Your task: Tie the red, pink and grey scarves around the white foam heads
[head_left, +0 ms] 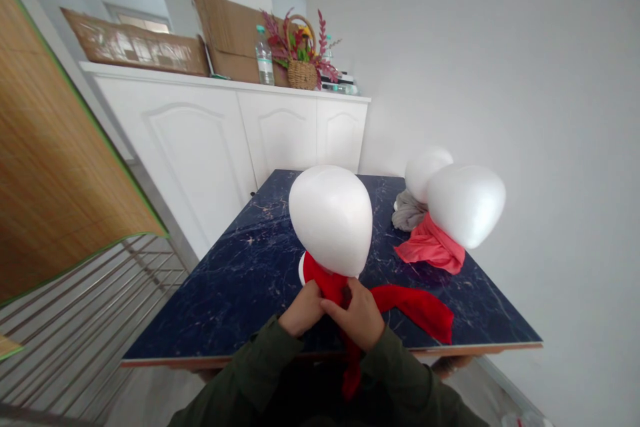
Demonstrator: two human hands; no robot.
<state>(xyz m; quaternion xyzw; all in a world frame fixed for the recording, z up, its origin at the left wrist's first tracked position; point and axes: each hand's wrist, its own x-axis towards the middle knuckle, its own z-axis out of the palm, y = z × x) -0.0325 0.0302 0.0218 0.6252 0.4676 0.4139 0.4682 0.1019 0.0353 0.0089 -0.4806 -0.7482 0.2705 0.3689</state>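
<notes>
A smooth white mannequin head (333,217) stands near the front middle of the table, with part of its white base showing at the left. Round its neck lies a red scarf (417,307); one end stretches right across the tabletop and another hangs over the front edge. My left hand (306,307) is closed on the scarf at the left of the neck. Close beside it, my right hand (361,315) pinches the cloth at the front, its thumb meeting the left hand. The scarf between my fingers is partly hidden.
On the right of the dark blue marbled table (240,280) stand two more white heads, one with a coral scarf (435,247), one with a grey scarf (409,211). White cabinets (195,147) carry boxes, a bottle and a flower basket (303,73). A metal rack (100,320) is at left.
</notes>
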